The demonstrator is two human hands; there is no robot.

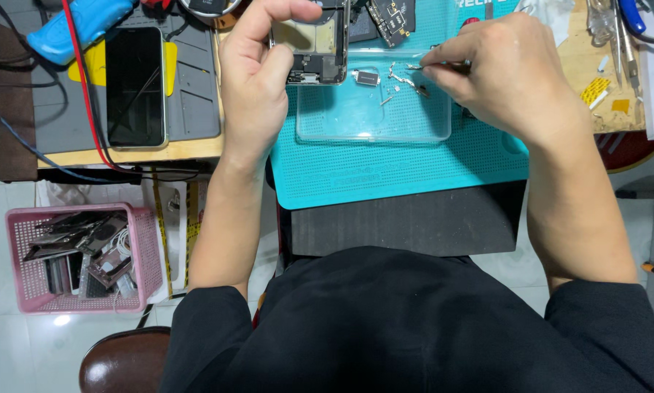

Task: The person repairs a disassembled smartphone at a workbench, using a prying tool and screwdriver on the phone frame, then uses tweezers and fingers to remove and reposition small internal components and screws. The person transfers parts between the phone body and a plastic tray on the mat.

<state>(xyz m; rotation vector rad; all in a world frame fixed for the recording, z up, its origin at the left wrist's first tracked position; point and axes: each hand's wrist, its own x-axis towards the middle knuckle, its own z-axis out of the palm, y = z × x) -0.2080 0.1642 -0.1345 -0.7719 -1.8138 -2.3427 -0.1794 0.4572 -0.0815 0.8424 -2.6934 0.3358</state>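
Left hand (258, 80) grips the opened phone frame (314, 51); right hand (505, 69) pinches thin tweezers (443, 67) over small metal parts (403, 80) in the clear plastic tray (374, 120).

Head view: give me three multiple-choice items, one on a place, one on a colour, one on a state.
1. Where is the pink basket?
A. on the mat
B. on the floor by the left arm
C. on the lap

2. What colour is the work mat?
A. teal
B. red
C. white

3. What is the left hand doing?
A. lying flat
B. holding the opened phone body
C. hanging below the desk

Answers: 1 B, it stands below the desk edge; 2 A, teal under the clear tray; 3 B, fingers grip its frame.
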